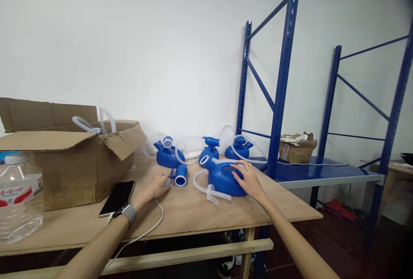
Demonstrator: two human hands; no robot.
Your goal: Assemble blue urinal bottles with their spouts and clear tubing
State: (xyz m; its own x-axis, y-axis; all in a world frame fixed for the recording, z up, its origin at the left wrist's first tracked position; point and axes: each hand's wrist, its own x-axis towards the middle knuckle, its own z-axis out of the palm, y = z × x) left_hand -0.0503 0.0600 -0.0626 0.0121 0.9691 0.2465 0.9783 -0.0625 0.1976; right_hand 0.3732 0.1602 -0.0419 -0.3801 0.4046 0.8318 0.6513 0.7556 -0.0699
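My right hand point(248, 179) rests over the top and right side of a blue plastic urinal bottle point(222, 180), its fingers curled onto the handle area. The bottle's open neck points up and left. A translucent tube point(200, 187) with a white clip point(211, 194) curves round its front. My left hand point(156, 185) lies low on the table, fingers closed on a small translucent cap point(169, 182). Just right of it lies a short blue tubular fitting point(180, 176), its round opening facing me. Whether my fingers touch this fitting cannot be made out.
Several more blue urinal bottles point(167, 158) with tubes stand along the wall. On the left are an open cardboard box point(74, 171), a phone point(118, 198) with a white cable point(158, 221), and a large clear water bottle point(20, 214). Blue shelving point(285, 72) adjoins the wooden table point(290, 210).
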